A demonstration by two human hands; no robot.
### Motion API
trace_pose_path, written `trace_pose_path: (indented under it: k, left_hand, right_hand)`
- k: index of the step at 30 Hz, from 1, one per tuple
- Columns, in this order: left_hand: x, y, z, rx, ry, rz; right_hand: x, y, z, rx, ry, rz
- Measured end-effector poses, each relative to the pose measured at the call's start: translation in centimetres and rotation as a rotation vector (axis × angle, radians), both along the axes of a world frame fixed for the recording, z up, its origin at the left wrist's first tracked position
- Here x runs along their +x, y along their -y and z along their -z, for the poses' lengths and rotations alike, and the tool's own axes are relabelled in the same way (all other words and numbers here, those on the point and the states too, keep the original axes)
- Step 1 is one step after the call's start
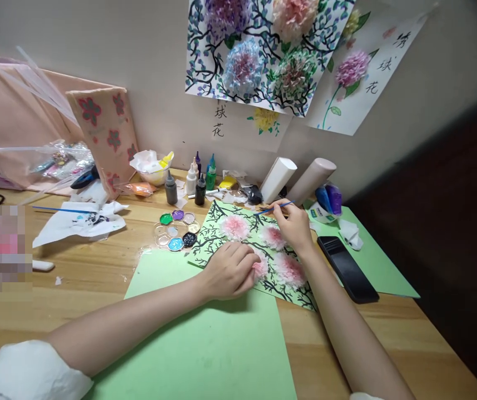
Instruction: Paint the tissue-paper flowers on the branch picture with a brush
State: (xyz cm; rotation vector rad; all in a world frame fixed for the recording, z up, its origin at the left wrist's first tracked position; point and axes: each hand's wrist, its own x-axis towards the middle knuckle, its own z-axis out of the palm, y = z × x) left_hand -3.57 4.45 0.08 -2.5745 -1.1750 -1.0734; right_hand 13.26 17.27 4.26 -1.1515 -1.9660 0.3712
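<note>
My right hand (294,225) pinches a thin blue paintbrush (266,210), its tip at the top edge of a green painted picture (211,228). Black branches run over that sheet between fluffy pink-and-white flowers (235,227). My left hand (232,270) rests on the picture's lower left part with curled fingers, partly covering one flower; its fingertips are hidden. Left of the picture lies a clear flower-shaped palette (163,239) with green, purple, blue, black and pale paints in its wells. Plain green paper (205,344) extends beneath the picture toward me.
Paint bottles (171,189) stand behind the palette near a tissue-lined bowl (155,172). A black phone (346,269) lies right of my right forearm. Stained tissue (80,222) with another brush lies left. Two light tubes (279,179) lean against the wall below hanging flower pictures (259,61).
</note>
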Motion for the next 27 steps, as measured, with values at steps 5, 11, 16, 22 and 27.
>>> trace_pose_path:
  k: [5, 11, 16, 22, 27]
  left_hand:
    - [0.03, -0.27, -0.04, -0.015, 0.034, 0.087]
    - [-0.04, -0.30, -0.17, -0.004, 0.057, 0.083]
    - [-0.02, -0.22, -0.12, 0.003, 0.057, 0.096]
    - [-0.08, -0.23, -0.11, -0.003, 0.057, 0.093]
    - [-0.07, -0.23, -0.17, -0.002, 0.058, 0.097]
  right_hand:
    - [0.01, -0.03, 0.06, 0.000, 0.007, 0.015]
    - [0.13, -0.26, 0.01, 0.010, 0.006, 0.034]
    - [0.31, -0.22, -0.32, 0.028, 0.005, 0.023]
    - [0.35, -0.20, -0.25, 0.063, 0.049, 0.018]
    - [0.27, -0.04, -0.35, 0.106, 0.104, 0.011]
